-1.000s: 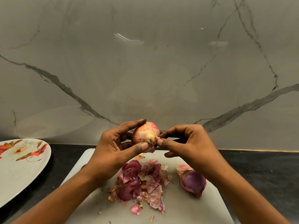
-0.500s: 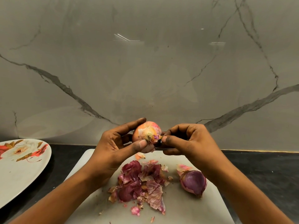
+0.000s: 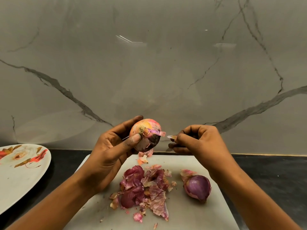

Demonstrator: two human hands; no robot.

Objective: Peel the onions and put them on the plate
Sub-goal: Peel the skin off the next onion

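Note:
My left hand (image 3: 113, 151) grips a partly peeled onion (image 3: 148, 134) in the air above the white cutting board (image 3: 182, 213), thumb pressed near its root end. A thin strip of skin sticks out from the onion's right side. A short way to the right, my right hand (image 3: 194, 140) pinches a small torn scrap of onion skin (image 3: 171, 137), apart from the onion. A second onion (image 3: 198, 186), purple with some skin left, lies on the board at the right. The flowered white plate (image 3: 18, 180) sits at the far left with no onion on its visible part.
A heap of purple onion peels (image 3: 144, 190) lies in the middle of the board. The board rests on a dark countertop (image 3: 274, 176). A grey marble wall (image 3: 149, 63) rises straight behind it.
My right hand has pulled away to the right with a torn bit of skin. My left hand has turned the onion, showing a darker peeled patch.

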